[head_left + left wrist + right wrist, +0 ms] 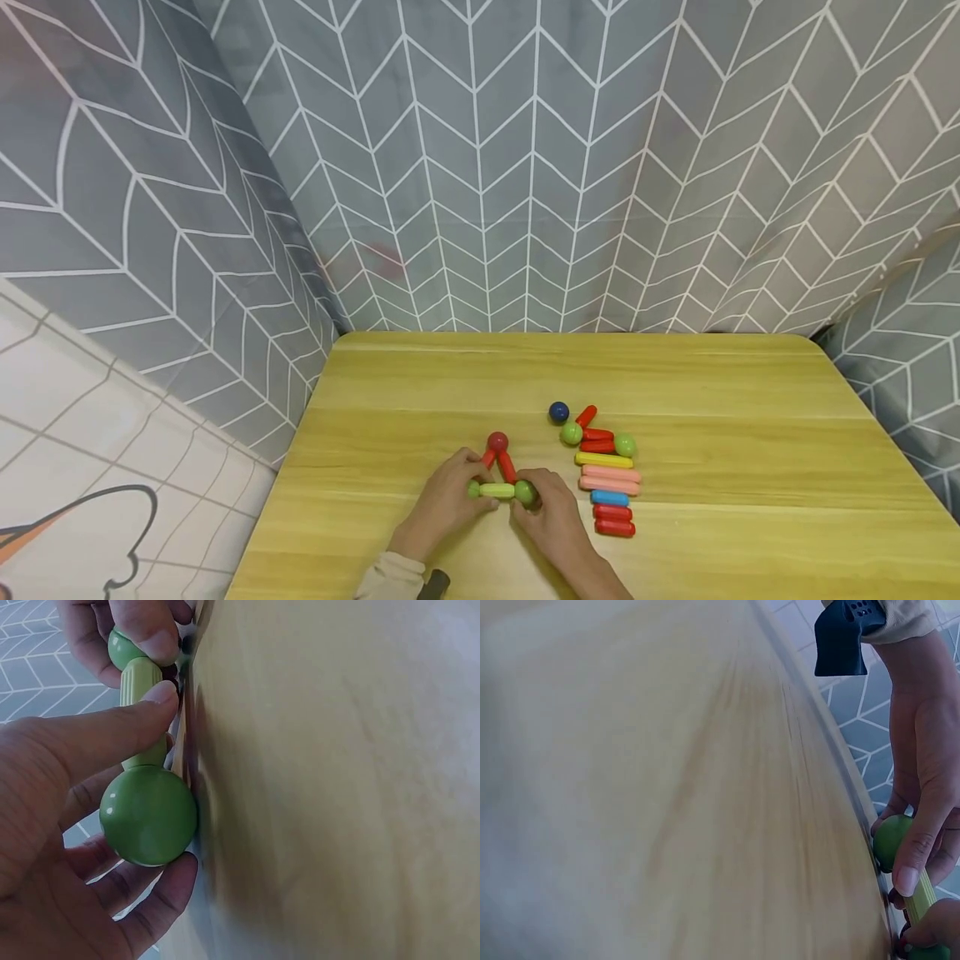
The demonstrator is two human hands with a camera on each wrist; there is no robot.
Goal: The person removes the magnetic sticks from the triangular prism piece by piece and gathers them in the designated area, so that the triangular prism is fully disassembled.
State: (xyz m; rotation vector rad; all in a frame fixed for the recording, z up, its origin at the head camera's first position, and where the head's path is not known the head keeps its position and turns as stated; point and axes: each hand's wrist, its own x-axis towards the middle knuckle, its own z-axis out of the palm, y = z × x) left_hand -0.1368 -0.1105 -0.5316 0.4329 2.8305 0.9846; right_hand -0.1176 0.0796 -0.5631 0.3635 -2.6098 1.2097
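A triangle of toy pieces lies on the table, with a red ball (498, 442) at its far corner and two red rods (507, 467) running toward me. A light green rod (497, 491) forms the near side, a green ball at each end. My left hand (448, 500) grips that rod, thumb pressed along it in the left wrist view, fingers around the left green ball (148, 816). My right hand (553, 518) pinches the right green ball (526, 492); its far fingers are partly hidden.
Right of my hands lie a dark blue ball (558, 412), two more green balls (572, 432) with red rods, a yellow rod (604, 460), pink rods (610, 479), a blue rod (610, 498) and short red rods (615, 527). A patterned curtain (495, 167) hangs behind the wooden table (750, 433).
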